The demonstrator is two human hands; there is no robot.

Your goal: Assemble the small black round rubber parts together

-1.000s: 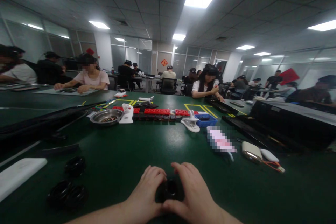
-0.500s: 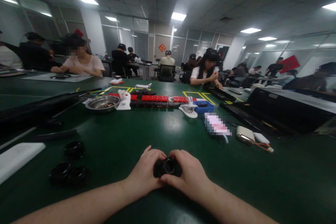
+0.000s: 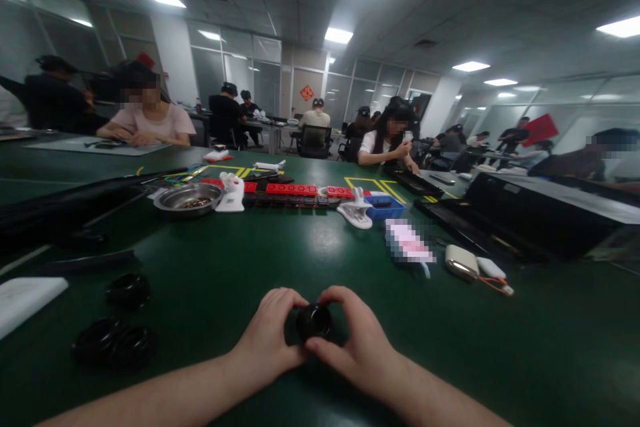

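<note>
In front of me on the green table, my left hand (image 3: 274,327) and my right hand (image 3: 354,333) curve around a glossy black ring-shaped part (image 3: 315,322). Its round opening faces up and toward me. Fingers of the left hand touch its left side, while the right thumb and fingers hold its right side. To the left lie similar black ring-shaped parts: one by itself (image 3: 128,291), and a pair (image 3: 99,340) side by side nearer me. I cannot make out exactly what kind of part these are.
Farther back, a metal bowl (image 3: 189,200) of small pieces, a white clamp (image 3: 231,193), a red-and-black strip (image 3: 290,195) and a blue tray (image 3: 384,207) stand in a row. Right are a beige case (image 3: 461,261) and black panels (image 3: 530,213). A co-worker (image 3: 387,140) sits opposite.
The black ring-shaped part has turned between my hands, so its opening now looks wider. My fingers have spread a little. The view has shifted slightly.
</note>
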